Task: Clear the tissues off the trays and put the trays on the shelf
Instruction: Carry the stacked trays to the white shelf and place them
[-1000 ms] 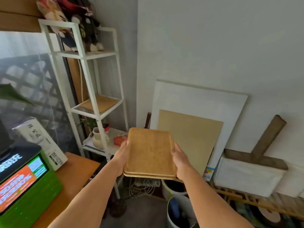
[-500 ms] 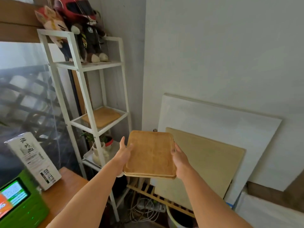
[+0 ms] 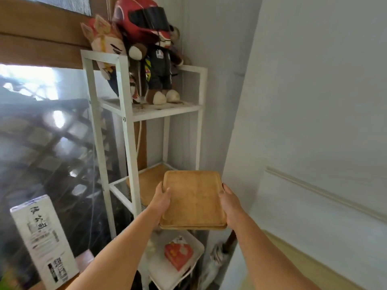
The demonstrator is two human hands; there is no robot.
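Observation:
I hold a stack of bare wooden trays (image 3: 193,200) level in front of me. My left hand (image 3: 161,200) grips the stack's left edge and my right hand (image 3: 229,203) grips its right edge. The stack hovers just in front of the middle level of a white metal shelf (image 3: 127,143). Another wooden tray (image 3: 149,183) lies flat on that middle level, partly hidden behind the held stack. No tissues show on any tray.
Plush toys (image 3: 146,55) fill the shelf's top level. A red packet (image 3: 178,253) lies on the lowest level. A white box (image 3: 43,241) stands at the left on a wooden table corner. A grey wall (image 3: 314,101) rises to the right, with boards leaning against it.
The view has swung left and up towards the shelf. Both hands have carried the tray stack closer to the shelf's middle level. The green device has left the view.

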